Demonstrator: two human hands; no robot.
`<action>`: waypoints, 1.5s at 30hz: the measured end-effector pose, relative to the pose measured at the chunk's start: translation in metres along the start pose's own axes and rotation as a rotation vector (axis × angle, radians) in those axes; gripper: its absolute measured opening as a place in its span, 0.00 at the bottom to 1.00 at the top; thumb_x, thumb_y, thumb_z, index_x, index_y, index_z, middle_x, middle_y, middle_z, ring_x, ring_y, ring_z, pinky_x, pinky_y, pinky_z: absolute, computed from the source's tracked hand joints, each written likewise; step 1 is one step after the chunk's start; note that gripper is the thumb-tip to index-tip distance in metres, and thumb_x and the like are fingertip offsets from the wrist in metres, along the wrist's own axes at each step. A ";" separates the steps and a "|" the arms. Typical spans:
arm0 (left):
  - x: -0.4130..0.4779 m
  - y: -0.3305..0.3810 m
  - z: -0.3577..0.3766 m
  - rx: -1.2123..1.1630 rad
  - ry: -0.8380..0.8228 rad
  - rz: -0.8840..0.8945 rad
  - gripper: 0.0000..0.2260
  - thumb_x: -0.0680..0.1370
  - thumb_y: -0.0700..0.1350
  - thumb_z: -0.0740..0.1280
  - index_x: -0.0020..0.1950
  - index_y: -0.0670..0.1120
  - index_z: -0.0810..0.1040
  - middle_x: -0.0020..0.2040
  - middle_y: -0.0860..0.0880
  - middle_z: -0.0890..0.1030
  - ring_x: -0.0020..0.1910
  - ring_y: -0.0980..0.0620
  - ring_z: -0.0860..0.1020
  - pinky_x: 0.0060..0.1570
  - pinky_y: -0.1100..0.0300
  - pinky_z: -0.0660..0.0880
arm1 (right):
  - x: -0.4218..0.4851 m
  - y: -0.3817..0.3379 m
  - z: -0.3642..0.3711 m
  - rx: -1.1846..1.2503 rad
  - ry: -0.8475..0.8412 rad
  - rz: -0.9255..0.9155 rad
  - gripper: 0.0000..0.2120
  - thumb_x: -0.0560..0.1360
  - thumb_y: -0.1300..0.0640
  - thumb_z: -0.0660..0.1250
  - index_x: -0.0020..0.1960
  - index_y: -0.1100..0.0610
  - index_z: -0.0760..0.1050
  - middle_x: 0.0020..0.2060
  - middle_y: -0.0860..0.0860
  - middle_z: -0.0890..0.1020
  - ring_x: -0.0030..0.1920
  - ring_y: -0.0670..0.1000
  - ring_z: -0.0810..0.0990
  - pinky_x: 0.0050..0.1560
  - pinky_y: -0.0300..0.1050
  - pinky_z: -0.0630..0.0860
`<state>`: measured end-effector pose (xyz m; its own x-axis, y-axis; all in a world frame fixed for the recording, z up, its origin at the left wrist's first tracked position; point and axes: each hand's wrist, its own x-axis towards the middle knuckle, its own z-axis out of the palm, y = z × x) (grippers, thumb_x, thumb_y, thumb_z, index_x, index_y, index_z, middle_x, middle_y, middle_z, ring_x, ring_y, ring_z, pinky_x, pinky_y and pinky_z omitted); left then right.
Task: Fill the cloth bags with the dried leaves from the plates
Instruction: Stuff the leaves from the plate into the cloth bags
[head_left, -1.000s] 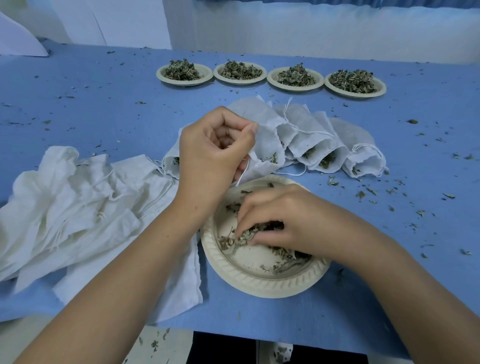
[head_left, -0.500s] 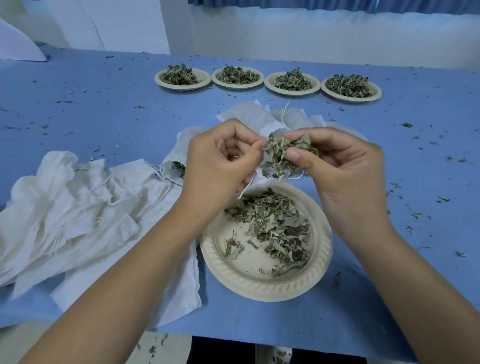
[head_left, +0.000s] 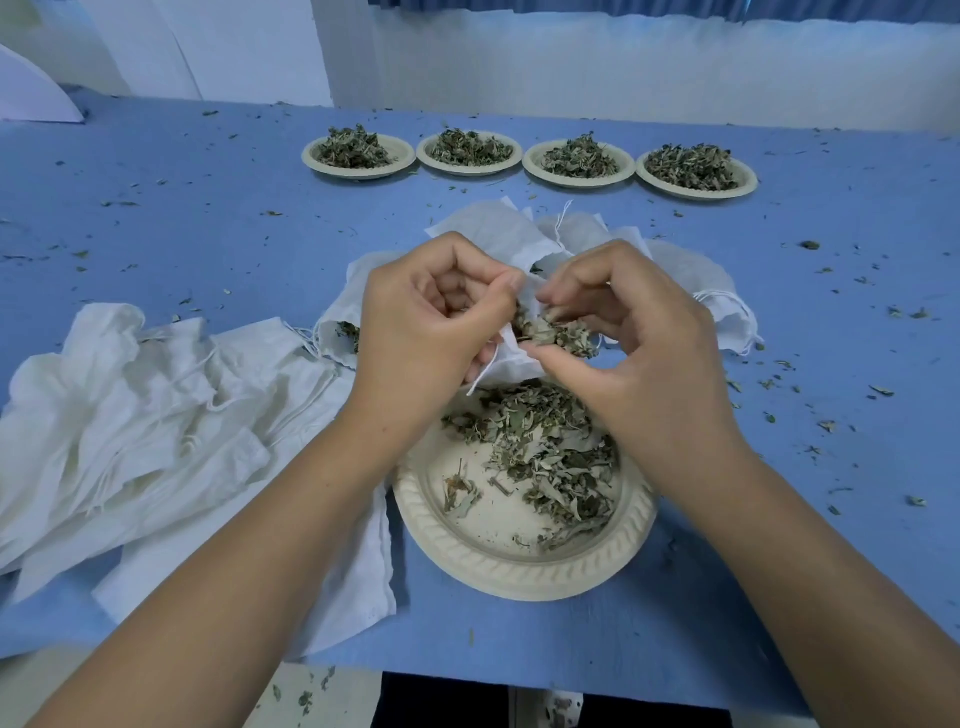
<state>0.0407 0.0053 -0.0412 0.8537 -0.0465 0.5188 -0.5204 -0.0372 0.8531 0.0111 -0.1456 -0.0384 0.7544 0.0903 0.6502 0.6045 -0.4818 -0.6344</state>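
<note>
My left hand (head_left: 431, 327) pinches the mouth of a small white cloth bag (head_left: 506, 364) above the near plate (head_left: 467, 556). Against that opening, my right hand (head_left: 639, 353) grips a clump of dried leaves (head_left: 561, 332). The cream plate below holds a loose heap of dried leaves (head_left: 550, 452) on its right half. Behind my hands lie several filled cloth bags (head_left: 488, 228), partly hidden.
Four plates of dried leaves (head_left: 358, 156) stand in a row at the back of the blue table (head_left: 182, 208). A pile of limp white bags (head_left: 156, 415) lies at the left. Leaf crumbs are scattered over the table. The table's front edge is close below the plate.
My right hand lifted a clump of leaves off the plate and brought it left to the bag's mouth. My left hand kept hold of the bag.
</note>
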 end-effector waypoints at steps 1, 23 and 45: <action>0.000 0.000 0.000 -0.003 -0.002 0.001 0.09 0.77 0.37 0.70 0.38 0.47 0.78 0.25 0.54 0.76 0.19 0.58 0.71 0.20 0.68 0.68 | 0.000 0.001 0.000 -0.034 -0.005 -0.067 0.09 0.68 0.68 0.74 0.44 0.62 0.76 0.41 0.53 0.80 0.43 0.49 0.80 0.46 0.46 0.78; 0.000 0.001 0.000 -0.054 -0.045 -0.027 0.09 0.77 0.35 0.69 0.38 0.45 0.77 0.24 0.49 0.74 0.17 0.58 0.68 0.19 0.68 0.66 | 0.002 0.003 -0.002 -0.138 -0.142 -0.228 0.04 0.69 0.70 0.72 0.38 0.64 0.80 0.37 0.54 0.81 0.40 0.51 0.80 0.43 0.45 0.76; 0.003 -0.001 -0.002 -0.063 0.016 -0.075 0.09 0.77 0.37 0.70 0.37 0.46 0.78 0.24 0.52 0.74 0.18 0.58 0.69 0.18 0.68 0.65 | 0.004 0.001 -0.011 -0.244 0.085 -0.349 0.11 0.76 0.62 0.60 0.42 0.62 0.81 0.40 0.48 0.82 0.48 0.53 0.76 0.55 0.46 0.67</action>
<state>0.0439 0.0068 -0.0398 0.8906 -0.0299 0.4538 -0.4533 0.0233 0.8911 0.0115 -0.1548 -0.0321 0.4856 0.2169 0.8468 0.7335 -0.6280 -0.2598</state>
